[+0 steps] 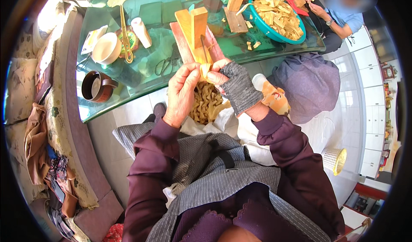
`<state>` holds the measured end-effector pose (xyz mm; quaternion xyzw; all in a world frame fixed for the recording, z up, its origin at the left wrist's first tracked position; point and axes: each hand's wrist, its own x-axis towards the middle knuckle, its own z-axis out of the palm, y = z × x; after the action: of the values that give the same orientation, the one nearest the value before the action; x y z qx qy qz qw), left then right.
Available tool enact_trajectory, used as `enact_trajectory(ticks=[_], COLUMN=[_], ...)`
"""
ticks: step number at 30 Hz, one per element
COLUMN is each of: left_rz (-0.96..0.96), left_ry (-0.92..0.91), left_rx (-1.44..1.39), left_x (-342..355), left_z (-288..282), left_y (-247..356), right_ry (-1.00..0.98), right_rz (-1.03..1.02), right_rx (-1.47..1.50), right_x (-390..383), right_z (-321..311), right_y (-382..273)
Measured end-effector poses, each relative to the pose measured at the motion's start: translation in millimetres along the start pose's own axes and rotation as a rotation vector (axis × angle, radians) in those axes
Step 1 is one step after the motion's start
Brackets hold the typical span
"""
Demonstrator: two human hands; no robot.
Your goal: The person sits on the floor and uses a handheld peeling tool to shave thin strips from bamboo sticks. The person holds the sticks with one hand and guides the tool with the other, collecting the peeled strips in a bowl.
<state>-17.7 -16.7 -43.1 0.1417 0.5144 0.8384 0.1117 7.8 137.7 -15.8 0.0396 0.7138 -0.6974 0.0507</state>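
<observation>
My left hand (181,92) and my right hand (240,87) meet at the near edge of the glass table, both closed. Between their fingertips they pinch a pale yellow strip (206,72). A grey fingerless glove covers my right hand. Just beyond my fingers stands a wooden block stand (199,27), with a thin dark blade (204,49) sticking out toward me. It rests on a pinkish board (182,41). Below my hands, wavy yellow strips (205,102) lie heaped in a white bag (225,118) at my lap. My fingers partly cover the held strip.
A teal basin (267,27) of yellow pieces stands at the table's far right. A co-worker's hands (315,4) hold a small brown piece there. On the left are a white bowl (107,49), a brown mug (98,86), a flat strainer (122,6) and scissors (164,66).
</observation>
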Motion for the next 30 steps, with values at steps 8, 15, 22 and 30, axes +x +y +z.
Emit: enact_trajectory(ticks=[8, 15, 22, 30], left_rz=[-0.015, -0.034, 0.405, 0.398], left_ry=[-0.086, -0.067, -0.169, -0.313], left_rx=[0.037, 0.153, 0.966, 1.236], left_x=[3, -4, -10, -3], left_z=[-6, -15, -2, -8], left_y=[-7, 4, 4, 5], right_ry=[0.176, 0.095, 0.037, -0.201], right_rz=[0.354, 0.195, 0.201, 0.272], right_rx=[0.531, 0.581, 0.125, -0.192], right_x=[8, 13, -5, -15], right_z=[-11, -46, -10, -9], right_y=[7, 35, 22, 26])
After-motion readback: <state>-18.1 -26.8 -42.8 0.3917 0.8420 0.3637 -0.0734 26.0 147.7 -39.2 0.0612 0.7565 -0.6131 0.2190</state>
